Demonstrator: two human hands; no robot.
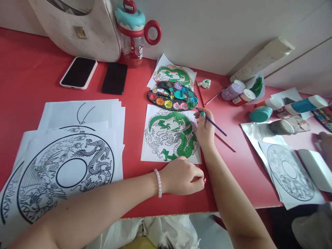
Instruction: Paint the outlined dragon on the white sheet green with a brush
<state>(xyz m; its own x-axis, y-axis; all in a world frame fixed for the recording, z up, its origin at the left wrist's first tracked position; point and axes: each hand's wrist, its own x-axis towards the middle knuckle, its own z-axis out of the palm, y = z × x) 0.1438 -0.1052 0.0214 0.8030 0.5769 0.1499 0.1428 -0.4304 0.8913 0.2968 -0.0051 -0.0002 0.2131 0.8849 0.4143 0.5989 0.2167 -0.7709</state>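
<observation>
A slim paintbrush (216,126) with a dark blue handle is pinched in my right hand (205,127). Its tip end is at the lower right edge of the black paint palette (152,103), by the green well. Just below the palette lies a sheet with a dragon drawing (171,136), its body partly painted green. My left hand (183,176) rests in a loose fist at the sheet's bottom edge, and nothing shows in it. Behind the palette, another dragon sheet (176,72) in green and orange is partly covered.
Printed line-art sheets (77,162) pile up at left. Two phones (79,72), a bag (85,34) and a donut-lidded cup (132,38) stand behind. Paint bottles (233,90) and another brush (225,142) are at right. Another person's hand (326,145) shows at the right edge.
</observation>
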